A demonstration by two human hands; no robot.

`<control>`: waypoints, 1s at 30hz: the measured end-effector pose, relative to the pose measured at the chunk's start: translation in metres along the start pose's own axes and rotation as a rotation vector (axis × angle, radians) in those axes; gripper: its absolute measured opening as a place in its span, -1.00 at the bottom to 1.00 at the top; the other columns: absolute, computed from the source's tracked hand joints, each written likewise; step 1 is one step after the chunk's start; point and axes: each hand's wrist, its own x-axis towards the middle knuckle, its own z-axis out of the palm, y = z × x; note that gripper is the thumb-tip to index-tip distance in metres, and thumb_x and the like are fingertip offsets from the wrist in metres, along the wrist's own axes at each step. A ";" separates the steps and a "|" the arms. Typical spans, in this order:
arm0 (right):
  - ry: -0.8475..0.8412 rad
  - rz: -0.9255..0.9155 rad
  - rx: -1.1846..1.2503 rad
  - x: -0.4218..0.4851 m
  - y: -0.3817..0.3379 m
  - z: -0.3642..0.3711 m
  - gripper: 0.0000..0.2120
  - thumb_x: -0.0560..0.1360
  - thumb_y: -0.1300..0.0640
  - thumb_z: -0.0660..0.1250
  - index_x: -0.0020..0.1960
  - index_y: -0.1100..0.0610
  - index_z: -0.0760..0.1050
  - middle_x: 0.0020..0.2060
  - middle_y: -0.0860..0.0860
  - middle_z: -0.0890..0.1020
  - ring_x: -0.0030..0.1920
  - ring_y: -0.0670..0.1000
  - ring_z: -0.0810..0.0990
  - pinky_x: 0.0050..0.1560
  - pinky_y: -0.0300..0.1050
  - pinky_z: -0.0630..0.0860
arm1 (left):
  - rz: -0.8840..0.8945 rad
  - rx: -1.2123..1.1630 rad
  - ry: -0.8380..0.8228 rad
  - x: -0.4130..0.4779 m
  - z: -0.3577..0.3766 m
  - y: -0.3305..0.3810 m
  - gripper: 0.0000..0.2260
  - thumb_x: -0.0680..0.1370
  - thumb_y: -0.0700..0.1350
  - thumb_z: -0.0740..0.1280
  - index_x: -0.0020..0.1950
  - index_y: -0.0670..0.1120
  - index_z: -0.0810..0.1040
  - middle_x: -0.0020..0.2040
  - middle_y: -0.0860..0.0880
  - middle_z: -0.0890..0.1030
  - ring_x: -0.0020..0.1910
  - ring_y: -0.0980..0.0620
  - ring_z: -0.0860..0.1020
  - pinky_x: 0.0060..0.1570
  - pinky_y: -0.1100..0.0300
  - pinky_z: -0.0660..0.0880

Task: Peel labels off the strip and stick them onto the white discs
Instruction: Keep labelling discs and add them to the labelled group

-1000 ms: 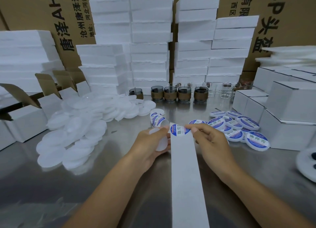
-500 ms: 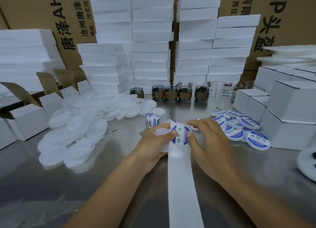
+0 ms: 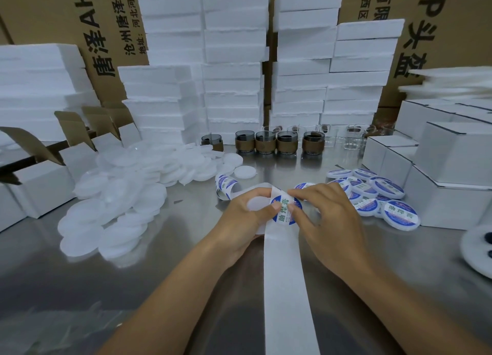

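A long white backing strip [image 3: 286, 280] runs from the bottom edge up to my hands at the table's middle. My left hand [image 3: 239, 221] holds a bare white disc [image 3: 257, 203] together with the strip's top. My right hand [image 3: 330, 216] pinches a round blue-and-white label [image 3: 282, 213] that lies at the strip's top beside the disc. The unused end of the strip, with more labels, curls on the table [image 3: 226, 185] just behind my left hand.
A heap of bare white discs [image 3: 119, 195] covers the left of the steel table. Labelled discs [image 3: 378, 195] lie at the right beside white cartons [image 3: 452, 173]. Foam blocks [image 3: 234, 61], brown-banded cups [image 3: 266, 141] and glass jars [image 3: 354, 136] line the back.
The label was drawn down off the strip's top fold toward me. My right hand closed in from the right onto it, and the label now sits beside the disc in my left hand.
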 end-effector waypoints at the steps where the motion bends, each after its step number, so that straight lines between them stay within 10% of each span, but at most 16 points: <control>1: -0.002 0.003 0.007 0.000 0.001 0.000 -0.77 0.36 0.24 0.48 0.01 0.20 0.63 -0.15 0.07 0.66 -0.11 0.09 0.55 -0.11 -0.14 0.40 | 0.007 0.008 -0.004 0.000 0.000 -0.001 -0.84 0.54 -0.25 0.32 0.10 -0.19 0.58 0.03 -0.22 0.65 -0.04 -0.12 0.64 0.02 0.03 0.59; 12: -0.068 0.031 0.027 0.000 0.003 -0.001 -0.90 0.37 0.23 0.46 -0.13 0.11 0.60 -0.17 -0.02 0.61 -0.12 -0.11 0.41 -0.12 -0.37 0.28 | -0.003 0.036 0.121 0.004 0.001 0.000 -0.79 0.52 -0.13 0.36 -0.31 0.04 0.62 0.02 -0.12 0.65 0.03 -0.12 0.62 0.13 -0.11 0.54; 25: 0.032 0.097 0.464 0.002 -0.013 -0.007 -0.87 0.29 0.25 0.28 -0.30 0.03 0.48 -0.33 -0.12 0.54 -0.20 -0.08 0.49 -0.14 -0.28 0.40 | -0.029 0.074 0.311 0.011 -0.005 -0.004 -0.92 0.52 -0.11 0.35 -0.13 -0.03 0.63 -0.01 -0.12 0.65 0.07 -0.15 0.59 0.15 -0.05 0.53; 30: 0.065 0.302 0.678 0.006 -0.015 -0.014 -0.77 0.37 0.35 0.33 -0.32 0.03 0.50 -0.35 -0.11 0.57 -0.24 -0.12 0.52 -0.11 -0.25 0.45 | 0.027 0.022 0.333 0.013 -0.006 -0.005 -0.97 0.49 -0.13 0.40 -0.13 -0.04 0.64 -0.19 -0.01 0.64 -0.34 0.14 0.61 -0.36 0.28 0.54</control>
